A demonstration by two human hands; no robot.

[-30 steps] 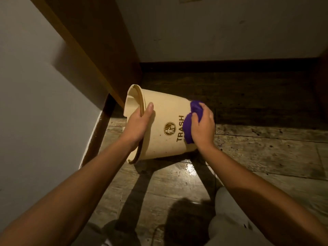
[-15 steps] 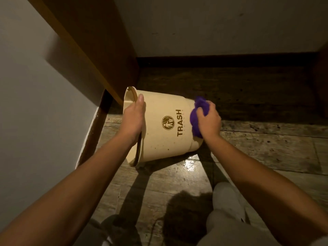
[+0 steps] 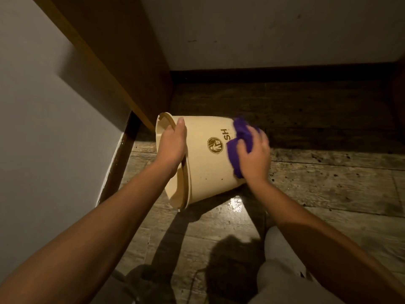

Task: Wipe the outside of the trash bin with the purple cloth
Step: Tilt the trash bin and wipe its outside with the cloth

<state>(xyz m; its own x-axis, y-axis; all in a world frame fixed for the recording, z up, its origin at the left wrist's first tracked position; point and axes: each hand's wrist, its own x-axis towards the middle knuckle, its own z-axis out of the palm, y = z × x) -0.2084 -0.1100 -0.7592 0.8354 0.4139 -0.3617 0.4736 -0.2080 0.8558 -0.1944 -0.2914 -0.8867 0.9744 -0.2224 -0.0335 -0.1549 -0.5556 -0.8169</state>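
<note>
A cream trash bin (image 3: 206, 170) lies tipped on its side over the wooden floor, open mouth to the left, a brown logo and part of the word TRASH showing on its wall. My left hand (image 3: 172, 147) grips the rim at the mouth, thumb on the outside. My right hand (image 3: 255, 153) presses a crumpled purple cloth (image 3: 237, 141) against the bin's outer wall near the base, covering the first letters of the word. The bin's base and far side are hidden.
A brown wooden panel (image 3: 122, 62) slants down on the left, close to the bin's mouth, beside a white wall (image 3: 43, 128). A dark skirting (image 3: 285, 73) runs along the back wall. A wet shine (image 3: 235, 204) lies on the floor below the bin. My knee (image 3: 278, 260) is at lower right.
The cloth and my right hand have slid over the lettering, so only SH shows now. The bin has turned slightly, and my left hand stays on the rim.
</note>
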